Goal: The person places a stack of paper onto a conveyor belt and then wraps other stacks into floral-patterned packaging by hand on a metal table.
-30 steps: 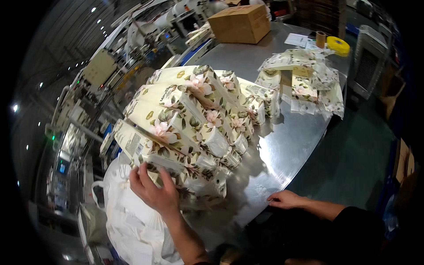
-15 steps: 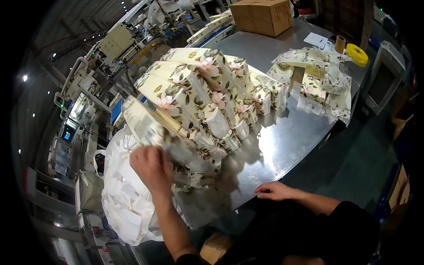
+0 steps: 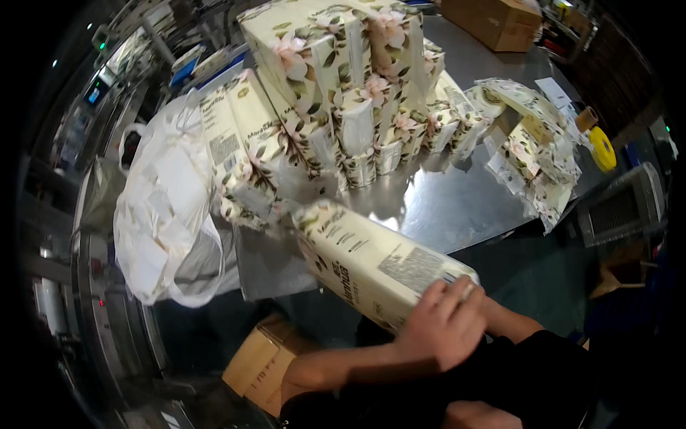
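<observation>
Fingers (image 3: 457, 297) of the left hand (image 3: 439, 329) wrapped the long cream floral-printed plastic pack (image 3: 375, 261), lifted near the steel bench (image 3: 457, 200), ready for placing.

Overhead lighting, moderately bright. Glare patches on the steel table (image 3: 457, 200). Near floor in shadow. Heavy fisheye bending and black vignette at edges; slight motion blur.

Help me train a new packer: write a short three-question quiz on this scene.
1. True or false: a cardboard box stands at the far end of the steel table.
2. What hangs off the table's left side? A white plastic bag; B red bucket; C blue crate.
3. Which of the person's hands grips the near end of the floral pack?
Key: 1 true; 2 A; 3 the left hand.
</observation>
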`<act>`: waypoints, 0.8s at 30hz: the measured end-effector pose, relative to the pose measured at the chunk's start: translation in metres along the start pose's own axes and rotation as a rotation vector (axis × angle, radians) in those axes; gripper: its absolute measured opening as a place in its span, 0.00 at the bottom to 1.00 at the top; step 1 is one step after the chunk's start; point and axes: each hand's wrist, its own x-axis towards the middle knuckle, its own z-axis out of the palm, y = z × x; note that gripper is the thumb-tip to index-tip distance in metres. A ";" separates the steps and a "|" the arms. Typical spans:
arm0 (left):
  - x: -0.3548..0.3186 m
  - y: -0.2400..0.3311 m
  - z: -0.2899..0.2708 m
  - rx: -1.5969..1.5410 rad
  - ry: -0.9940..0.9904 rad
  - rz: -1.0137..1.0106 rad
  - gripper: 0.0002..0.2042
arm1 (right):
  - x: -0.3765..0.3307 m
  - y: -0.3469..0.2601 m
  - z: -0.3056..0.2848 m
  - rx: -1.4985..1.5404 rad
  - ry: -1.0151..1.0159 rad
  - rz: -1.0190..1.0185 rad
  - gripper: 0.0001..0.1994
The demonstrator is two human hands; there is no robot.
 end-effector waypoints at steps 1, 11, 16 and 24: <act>0.002 -0.010 0.004 -0.031 -0.062 -0.067 0.10 | -0.003 -0.006 -0.009 -0.073 -0.007 0.041 0.35; 0.018 -0.102 0.064 -1.109 -0.370 -0.409 0.25 | -0.075 -0.089 -0.095 -0.672 -0.398 0.163 0.28; 0.032 -0.111 0.106 -1.206 -0.382 -0.500 0.32 | -0.103 -0.163 -0.079 -1.099 -0.072 -0.402 0.23; 0.062 -0.120 0.108 -1.236 -0.531 -0.807 0.42 | -0.094 -0.186 -0.044 -1.587 -0.158 -0.564 0.18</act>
